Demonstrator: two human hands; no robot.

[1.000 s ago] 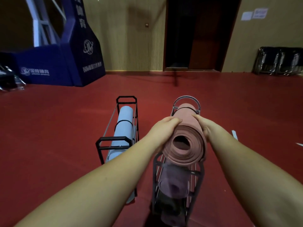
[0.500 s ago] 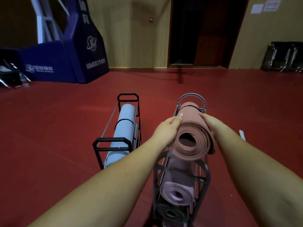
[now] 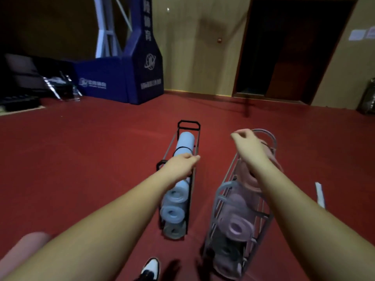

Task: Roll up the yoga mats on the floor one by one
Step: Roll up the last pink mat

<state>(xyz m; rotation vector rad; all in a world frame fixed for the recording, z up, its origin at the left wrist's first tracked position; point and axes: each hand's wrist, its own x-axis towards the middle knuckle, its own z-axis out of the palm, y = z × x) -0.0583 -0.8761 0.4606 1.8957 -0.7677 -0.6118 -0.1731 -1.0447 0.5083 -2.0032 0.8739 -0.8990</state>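
A rolled pink yoga mat lies on top of the grey wire rack, partly hidden behind my right forearm. My right hand hovers just above the rack's far end, fingers loosely curled, holding nothing. My left hand hangs in the air over the black rack, also loosely curled and empty. The black rack holds rolled blue mats; the grey rack holds mauve and dark rolls lower down. A blurred pink roll shows at the bottom left edge.
Red floor spreads all around both racks. My shoe stands near the bottom. A white strip lies on the floor to the right. A blue padded hoop base stands far left, a dark doorway behind.
Both hands have let go of the pink mat, which now rests on the grey rack. The hands lifted and spread apart; the view shifted back and right.
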